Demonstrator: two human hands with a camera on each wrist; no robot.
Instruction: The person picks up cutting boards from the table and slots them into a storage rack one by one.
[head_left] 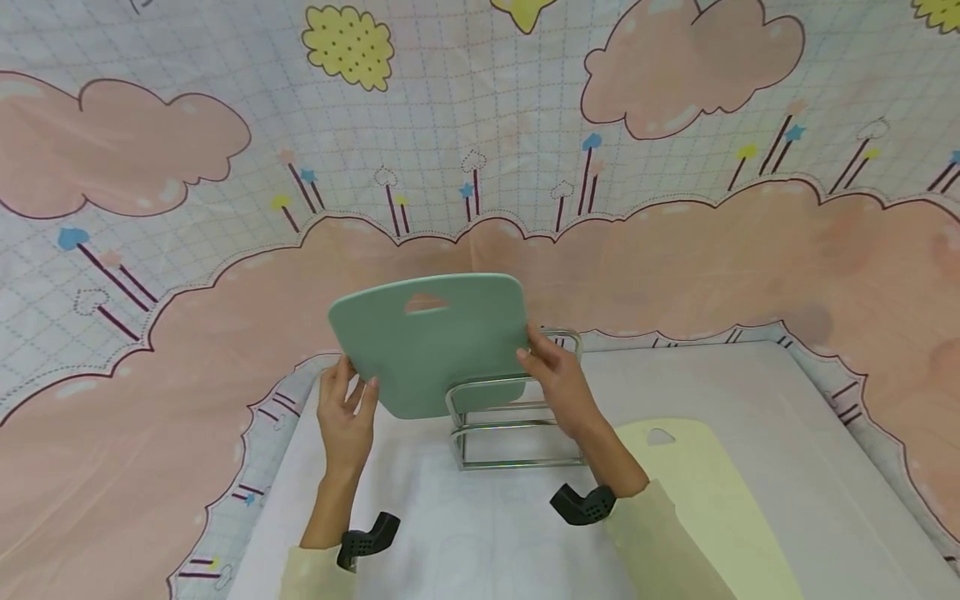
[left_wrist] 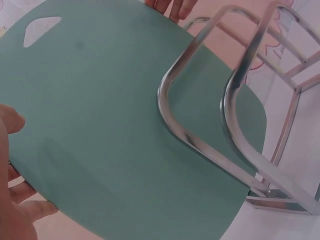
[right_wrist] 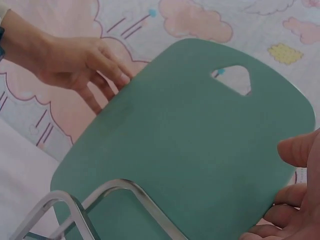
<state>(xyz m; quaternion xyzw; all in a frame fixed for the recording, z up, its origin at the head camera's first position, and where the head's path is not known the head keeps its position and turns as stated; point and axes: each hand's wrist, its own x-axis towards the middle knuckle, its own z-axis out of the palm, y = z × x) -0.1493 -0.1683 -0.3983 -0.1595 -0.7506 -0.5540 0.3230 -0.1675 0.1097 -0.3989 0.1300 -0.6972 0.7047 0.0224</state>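
Observation:
A green cutting board (head_left: 442, 350) with a handle slot near its top edge is held up at a tilt, its left side raised higher off the table. My left hand (head_left: 348, 425) grips its left edge, thumb in front and fingers behind. At the opposite edge my right hand (head_left: 568, 390) holds it the same way; the right wrist view shows that thumb (right_wrist: 297, 150) over the face. A silver metal rack (head_left: 517, 463) stands on the table, and the board's lower right part lies behind its front loop (left_wrist: 165, 102). Whether the board touches the rack's base is hidden.
A pale yellow cutting board (head_left: 708, 492) lies flat on the white table (head_left: 795, 433), partly under my right forearm. Behind the table hangs a cloth (head_left: 675, 275) printed with clouds. Each wrist wears a black camera (head_left: 367, 537).

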